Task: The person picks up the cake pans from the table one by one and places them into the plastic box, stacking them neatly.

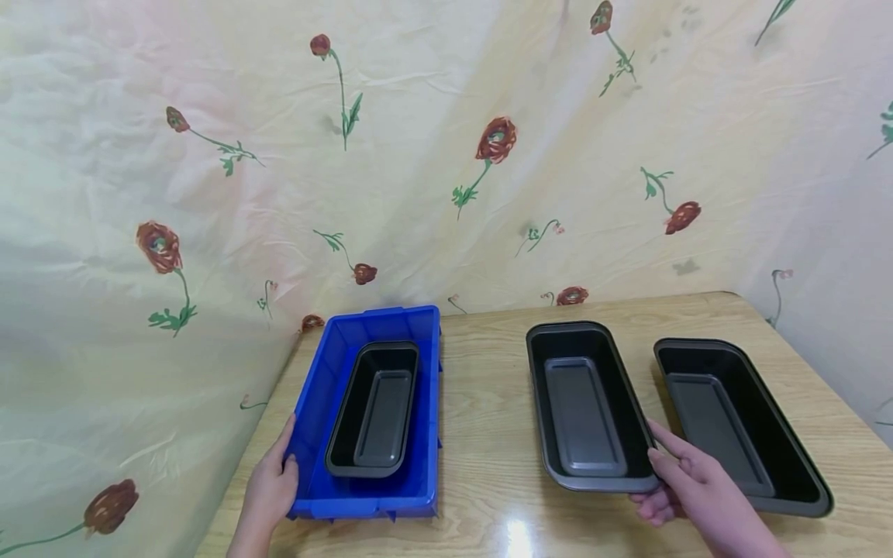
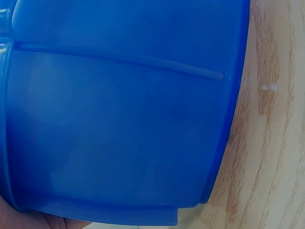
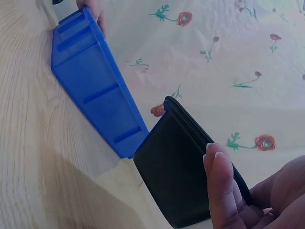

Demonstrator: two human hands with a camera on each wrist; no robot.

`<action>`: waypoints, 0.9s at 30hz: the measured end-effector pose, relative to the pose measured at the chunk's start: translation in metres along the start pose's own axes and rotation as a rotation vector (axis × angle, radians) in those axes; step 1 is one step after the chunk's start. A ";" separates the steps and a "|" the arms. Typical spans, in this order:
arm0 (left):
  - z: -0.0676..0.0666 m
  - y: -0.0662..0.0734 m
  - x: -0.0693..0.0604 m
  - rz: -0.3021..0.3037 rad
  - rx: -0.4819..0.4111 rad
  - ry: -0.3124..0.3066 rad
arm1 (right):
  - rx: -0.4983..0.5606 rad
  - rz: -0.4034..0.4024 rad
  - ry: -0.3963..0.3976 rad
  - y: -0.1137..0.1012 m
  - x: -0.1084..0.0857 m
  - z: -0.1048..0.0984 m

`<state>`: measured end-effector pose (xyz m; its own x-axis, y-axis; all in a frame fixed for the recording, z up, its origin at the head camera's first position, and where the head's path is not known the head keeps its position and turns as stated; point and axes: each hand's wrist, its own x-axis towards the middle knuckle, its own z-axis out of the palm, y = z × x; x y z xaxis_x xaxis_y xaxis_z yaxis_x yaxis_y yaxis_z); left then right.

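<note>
On the left of the head view, a blue plastic bin (image 1: 307,434) stands on the table with a dark loaf pan (image 1: 384,418) inside it. My left hand (image 1: 268,484) grips the bin's left side near the front corner; in the left wrist view only a bit of that hand (image 2: 24,219) shows under the rim. My right hand (image 1: 687,480) pinches a second loaf pan (image 1: 586,411) by its front right rim, thumb on top and fingers beneath. That pan (image 3: 176,167) is raised off the table, as the right wrist view shows.
A third loaf pan (image 1: 739,434) rests on the wooden table (image 1: 481,434) at the right, close beside my right hand. Behind the table hangs a pale cloth (image 1: 418,178) printed with red flowers, which also runs down the left side.
</note>
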<state>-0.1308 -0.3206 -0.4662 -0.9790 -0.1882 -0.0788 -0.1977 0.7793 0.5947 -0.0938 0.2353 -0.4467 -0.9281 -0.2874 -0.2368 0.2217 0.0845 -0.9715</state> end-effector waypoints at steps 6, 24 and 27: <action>-0.001 0.000 0.000 -0.002 0.000 0.003 | 0.013 -0.044 -0.001 -0.004 0.002 0.008; 0.000 -0.001 0.000 0.013 0.011 0.009 | 0.031 -0.084 -0.026 -0.023 0.012 0.033; 0.000 -0.001 0.000 0.015 0.008 0.009 | 0.030 -0.096 -0.028 -0.026 0.014 0.037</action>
<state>-0.1303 -0.3213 -0.4664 -0.9814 -0.1818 -0.0623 -0.1832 0.7868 0.5895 -0.1013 0.1934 -0.4254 -0.9369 -0.3190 -0.1428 0.1418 0.0266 -0.9895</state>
